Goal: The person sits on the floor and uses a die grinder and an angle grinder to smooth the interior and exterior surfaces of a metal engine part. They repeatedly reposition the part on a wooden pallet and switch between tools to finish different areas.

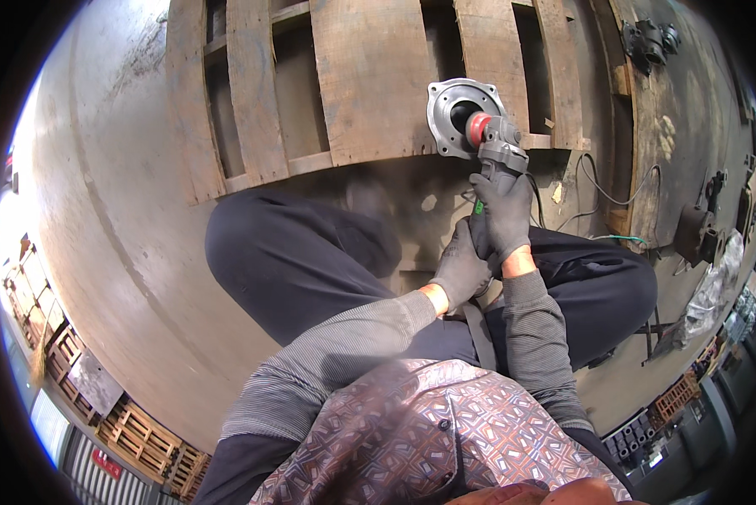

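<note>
My gloved right hand (510,215) is wrapped round the body of a grey angle grinder (504,157), just behind its head. Lower down, my gloved left hand (460,268) grips the rear handle. A red round attachment (479,128) on the grinder's head sits at the central opening of a silver metal flange (442,126); whether it touches the metal I cannot tell. The flange has lobed corners with holes, and lies on a wooden pallet (369,80) near its front edge. The grinder's head covers part of the flange's right side.
A thin cable (596,181) runs over the floor on the right. Dark metal parts (647,44) lie at the far right, with another metal piece (702,231) nearer. Clear plastic sheeting (710,286) is beside it. Wooden pallets (142,438) stand at the lower left.
</note>
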